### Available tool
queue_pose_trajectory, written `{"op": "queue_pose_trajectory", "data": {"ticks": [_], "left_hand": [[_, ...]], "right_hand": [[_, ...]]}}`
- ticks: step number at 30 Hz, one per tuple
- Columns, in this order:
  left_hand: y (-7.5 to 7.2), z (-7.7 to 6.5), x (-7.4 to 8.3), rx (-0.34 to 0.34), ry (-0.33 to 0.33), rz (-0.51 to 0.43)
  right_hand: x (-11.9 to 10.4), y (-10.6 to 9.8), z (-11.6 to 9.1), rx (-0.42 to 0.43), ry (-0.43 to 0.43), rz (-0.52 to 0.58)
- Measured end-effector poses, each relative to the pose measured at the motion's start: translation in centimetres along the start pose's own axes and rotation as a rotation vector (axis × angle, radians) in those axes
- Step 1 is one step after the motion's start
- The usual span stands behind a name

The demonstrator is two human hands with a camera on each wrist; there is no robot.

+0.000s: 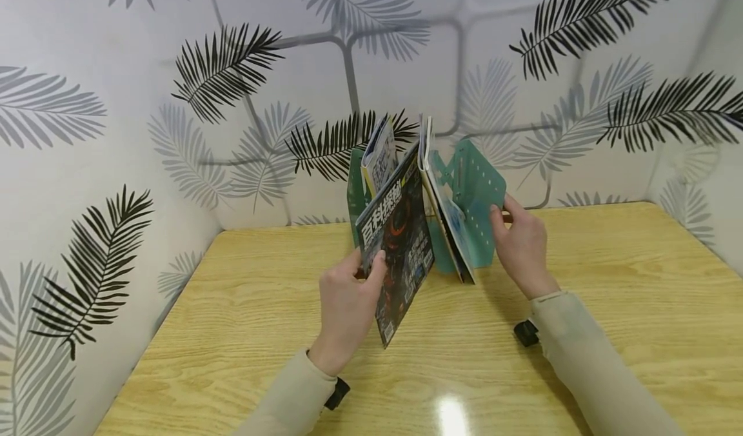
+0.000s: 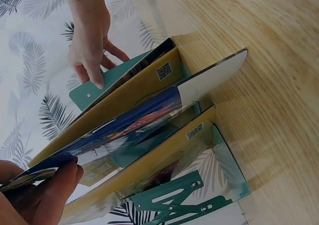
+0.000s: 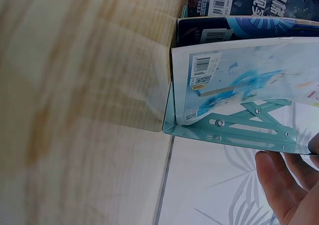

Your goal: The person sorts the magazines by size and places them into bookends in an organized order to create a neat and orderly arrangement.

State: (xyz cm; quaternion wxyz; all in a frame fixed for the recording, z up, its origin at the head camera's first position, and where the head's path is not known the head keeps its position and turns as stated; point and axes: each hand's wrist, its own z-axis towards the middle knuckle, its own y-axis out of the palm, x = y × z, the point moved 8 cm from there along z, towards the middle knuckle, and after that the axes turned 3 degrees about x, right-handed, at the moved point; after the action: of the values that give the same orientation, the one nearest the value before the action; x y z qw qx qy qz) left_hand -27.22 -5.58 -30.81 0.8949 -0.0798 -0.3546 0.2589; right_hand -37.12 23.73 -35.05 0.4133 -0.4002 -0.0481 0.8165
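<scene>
My left hand (image 1: 348, 307) pinches the left edge of a dark magazine (image 1: 403, 249) with large white characters on its cover, thumb in front. The magazine tilts between other books, its lower corner jutting toward me. A green folding metal bookend (image 1: 482, 197) with perforated side panels and crossed slats stands on the table. My right hand (image 1: 525, 242) grips the outer edge of its right panel; the right wrist view shows those fingers (image 3: 271, 180) at the panel. Thin books (image 1: 444, 210) lean inside the right panel, and another book (image 1: 380, 155) stands by the left panel.
The bookend stands on a wood-grain table (image 1: 244, 307) close to the back wall (image 1: 406, 68), which is papered with leaf patterns. Another wall (image 1: 75, 165) borders the table on the left. Black straps (image 1: 526, 333) show at both wrists.
</scene>
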Motion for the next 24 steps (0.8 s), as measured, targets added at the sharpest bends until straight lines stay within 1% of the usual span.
{"op": "queue_pose_trajectory", "data": {"ticks": [3, 8, 10, 15, 20, 24], "left_hand": [[0.2, 0.0, 0.2, 0.0, 0.009, 0.002], [0.3, -0.1, 0.8, 0.009, 0.05, 0.027], [0.4, -0.1, 0.9, 0.012, 0.056, 0.032], [0.4, 0.0, 0.6, 0.02, 0.02, 0.007], [0.3, 0.3, -0.4, 0.053, -0.03, -0.012], [0.1, 0.5, -0.8, 0.077, -0.032, -0.015]], "right_hand": [[0.0, -0.1, 0.1, 0.005, -0.005, 0.001], [-0.2, -0.1, 0.1, 0.0, -0.008, 0.009], [-0.3, -0.1, 0.1, -0.001, -0.009, 0.012], [-0.3, -0.2, 0.0, 0.003, -0.009, 0.016], [-0.3, -0.1, 0.0, 0.003, -0.012, 0.022], [-0.4, -0.2, 0.0, 0.004, -0.015, 0.026]]}}
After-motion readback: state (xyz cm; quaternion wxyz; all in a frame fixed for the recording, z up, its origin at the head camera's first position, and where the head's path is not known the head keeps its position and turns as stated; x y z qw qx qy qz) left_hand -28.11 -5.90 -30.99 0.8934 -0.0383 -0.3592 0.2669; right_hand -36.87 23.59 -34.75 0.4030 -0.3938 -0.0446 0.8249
